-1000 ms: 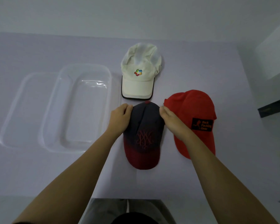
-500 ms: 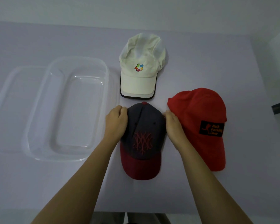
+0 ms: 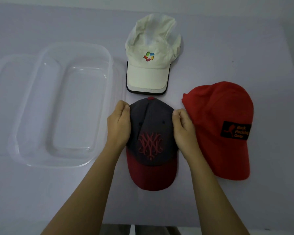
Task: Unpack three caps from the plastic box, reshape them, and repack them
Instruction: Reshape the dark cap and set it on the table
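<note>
A dark grey cap (image 3: 151,128) with a maroon brim and red embroidered logo lies in the middle of the table, brim toward me. My left hand (image 3: 119,126) grips its left side and my right hand (image 3: 183,128) grips its right side, fingers curled on the crown. A cream cap (image 3: 151,65) with a coloured logo lies just beyond it. To the right lies a red cap (image 3: 224,116) with a black patch. The clear plastic box (image 3: 107,102) stands empty on the left.
The box's clear lid (image 3: 5,78) lies under or beside the box at far left. The pale table (image 3: 244,48) runs to a near edge (image 3: 41,223) below my forearms. A wall rises behind the table.
My hands have slid a little down the sides of the dark cap's crown, still holding it. The view has dipped closer to the table. The caps and box lie where they were.
</note>
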